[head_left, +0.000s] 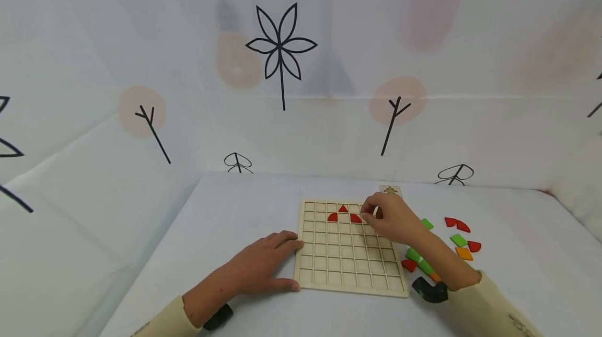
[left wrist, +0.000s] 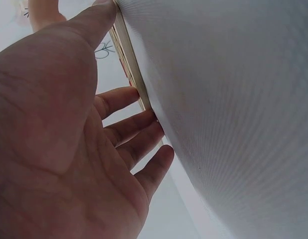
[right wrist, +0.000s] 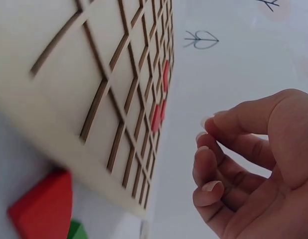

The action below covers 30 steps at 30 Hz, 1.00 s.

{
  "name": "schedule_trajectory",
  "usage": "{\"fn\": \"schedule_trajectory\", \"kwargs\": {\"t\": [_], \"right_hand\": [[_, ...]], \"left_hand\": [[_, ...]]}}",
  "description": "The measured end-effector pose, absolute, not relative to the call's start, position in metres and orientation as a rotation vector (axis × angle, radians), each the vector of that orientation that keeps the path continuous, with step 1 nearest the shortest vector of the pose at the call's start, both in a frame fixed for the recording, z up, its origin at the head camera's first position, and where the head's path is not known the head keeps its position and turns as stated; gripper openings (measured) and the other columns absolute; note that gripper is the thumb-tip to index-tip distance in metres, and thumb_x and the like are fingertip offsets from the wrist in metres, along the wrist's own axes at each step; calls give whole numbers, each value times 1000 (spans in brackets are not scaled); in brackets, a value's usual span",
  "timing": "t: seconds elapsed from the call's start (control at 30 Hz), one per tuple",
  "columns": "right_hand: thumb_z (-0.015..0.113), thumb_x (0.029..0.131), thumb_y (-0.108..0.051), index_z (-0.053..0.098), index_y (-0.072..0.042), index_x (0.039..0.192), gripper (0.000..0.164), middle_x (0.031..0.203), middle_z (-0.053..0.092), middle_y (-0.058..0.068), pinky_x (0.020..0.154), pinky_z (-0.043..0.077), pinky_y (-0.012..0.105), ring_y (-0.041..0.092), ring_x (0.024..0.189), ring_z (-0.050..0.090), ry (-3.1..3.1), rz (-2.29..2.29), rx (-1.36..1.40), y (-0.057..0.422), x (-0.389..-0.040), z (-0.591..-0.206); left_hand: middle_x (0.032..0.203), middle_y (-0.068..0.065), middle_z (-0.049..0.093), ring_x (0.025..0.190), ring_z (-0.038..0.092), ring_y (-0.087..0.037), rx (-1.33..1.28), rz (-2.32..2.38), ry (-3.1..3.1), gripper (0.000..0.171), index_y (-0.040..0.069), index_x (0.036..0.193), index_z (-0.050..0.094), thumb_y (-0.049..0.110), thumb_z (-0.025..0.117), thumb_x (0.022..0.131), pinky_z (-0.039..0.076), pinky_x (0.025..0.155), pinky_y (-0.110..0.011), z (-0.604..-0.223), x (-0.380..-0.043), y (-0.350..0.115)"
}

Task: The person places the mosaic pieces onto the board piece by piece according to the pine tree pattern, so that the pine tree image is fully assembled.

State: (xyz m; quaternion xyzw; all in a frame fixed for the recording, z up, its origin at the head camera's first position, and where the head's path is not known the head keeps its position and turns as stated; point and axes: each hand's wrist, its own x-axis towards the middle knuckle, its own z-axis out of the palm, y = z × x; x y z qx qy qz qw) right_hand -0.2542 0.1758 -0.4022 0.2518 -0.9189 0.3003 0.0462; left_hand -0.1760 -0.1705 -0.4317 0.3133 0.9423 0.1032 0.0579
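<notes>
A square wooden grid board (head_left: 324, 264) lies on the white surface. Near its far edge sit a red triangle (head_left: 343, 208) and, a row closer, a red quarter-round piece (head_left: 333, 217) and another red piece (head_left: 355, 218). My left hand (head_left: 263, 264) rests at the board's left edge, fingers extended and spread, thumb and fingertips touching the rim. Over the far right part of the board is my right hand (head_left: 392, 217), its fingers curled and thumb tip close to the index tip. No piece shows between those fingertips in the right wrist view.
Right of the board lie several loose pieces: a red quarter-round (head_left: 463, 226), a green one (head_left: 458, 240), an orange one (head_left: 464, 253) and others partly behind the right forearm. A small printed pattern card (head_left: 390, 189) lies beyond the board, partly covered by the right hand.
</notes>
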Motion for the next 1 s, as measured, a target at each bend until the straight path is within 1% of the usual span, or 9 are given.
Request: {"fn": "schedule_trajectory", "kwargs": {"t": [0.2,0.37,0.5,0.7,0.8,0.93,1.0], "right_hand": [[75,99,-11,75,-8,97,4,85,64,-4,59,47,27,16,70,53,-2864,871,644,193,-249,-401],[77,96,-9,75,-9,98,3,85,63,-3,60,47,26,16,73,52,-2879,824,601,207,-243,-402],[78,94,-8,74,-10,99,6,90,65,-3,60,48,24,14,73,52,-2865,782,586,218,-238,-405],[78,93,-9,74,-9,103,11,100,66,2,62,50,24,15,74,53,-2860,722,520,236,-236,-410],[79,92,-10,75,-6,104,14,101,66,5,66,53,29,17,77,56,-2874,673,497,247,-238,-413],[81,91,-13,74,-3,105,19,99,66,8,73,57,40,23,82,58,-2927,595,421,262,-244,-418],[81,92,-17,73,-2,106,22,99,66,8,73,57,42,24,84,57,-2962,572,375,269,-247,-421]], "left_hand": [[161,5,42,143,49,-20,946,316,2854,86,28,161,44,77,62,92,46,115,-45,-431,-175,-170],[162,5,42,144,48,-20,941,313,2849,85,29,161,43,77,61,92,46,116,-45,-429,-175,-170],[163,5,41,144,48,-20,937,291,2843,86,29,162,42,79,58,92,47,115,-46,-429,-175,-169],[163,4,40,145,48,-20,933,281,2841,87,30,162,42,80,56,92,47,115,-47,-430,-176,-170],[164,4,40,145,47,-20,939,281,2845,87,29,162,42,79,57,93,47,115,-47,-431,-176,-170],[164,4,40,145,47,-21,944,286,2846,87,29,162,42,80,56,93,46,115,-47,-431,-177,-170],[164,5,40,146,47,-20,942,286,2844,87,30,162,42,80,56,92,46,115,-46,-432,-177,-170]]}}
